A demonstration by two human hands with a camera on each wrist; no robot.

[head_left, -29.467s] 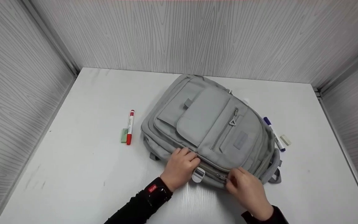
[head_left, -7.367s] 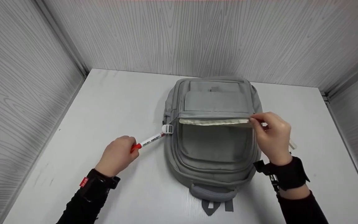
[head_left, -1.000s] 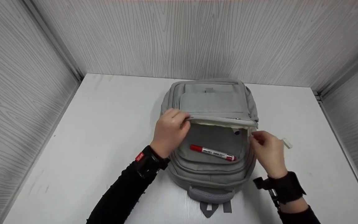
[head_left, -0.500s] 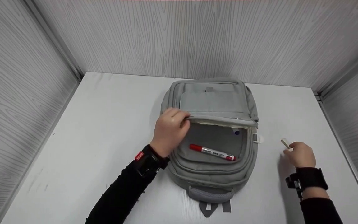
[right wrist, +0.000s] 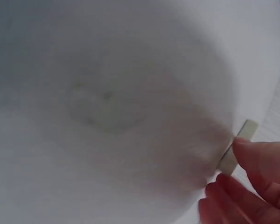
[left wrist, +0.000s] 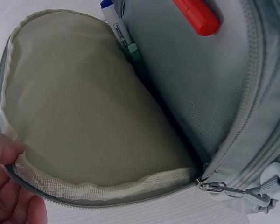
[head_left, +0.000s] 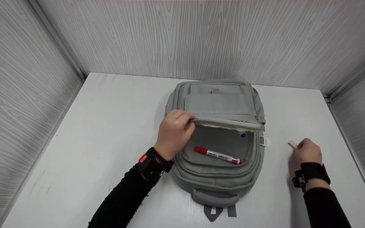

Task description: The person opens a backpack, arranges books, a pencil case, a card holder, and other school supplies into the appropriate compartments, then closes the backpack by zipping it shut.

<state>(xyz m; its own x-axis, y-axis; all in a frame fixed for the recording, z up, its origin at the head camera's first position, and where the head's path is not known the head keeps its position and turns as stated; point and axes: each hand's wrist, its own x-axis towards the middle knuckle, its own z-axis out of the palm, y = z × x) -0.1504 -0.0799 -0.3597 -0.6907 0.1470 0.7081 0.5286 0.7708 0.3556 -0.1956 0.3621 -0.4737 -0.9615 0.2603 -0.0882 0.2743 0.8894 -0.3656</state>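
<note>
A grey backpack point(head_left: 214, 183) lies on the table, its front pocket unzipped. My left hand point(head_left: 174, 133) pinches the edge of the pocket flap point(head_left: 219, 103) and holds it up; the left wrist view shows the flap's beige lining point(left wrist: 79, 102). Inside the pocket sit a blue-capped marker point(left wrist: 116, 23) and a small green eraser point(left wrist: 136, 57). Across the pocket's grey inner face lies a red marker point(head_left: 217, 155). To the right of the bag, my right hand point(head_left: 309, 152) pinches a small pale eraser point(right wrist: 248, 128) between thumb and fingers, close to the table.
A white strap buckle point(head_left: 262, 141) sticks out at the bag's right side. The carry handle point(head_left: 215, 198) points toward me. Panels enclose the white table point(head_left: 112, 126) at the back point(head_left: 176, 38) and on both sides.
Long before, the bag lay at an angle with markers and erasers beside it. Within the last second, my right hand left the bag's right side and took hold of the pale eraser; my left hand stayed put.
</note>
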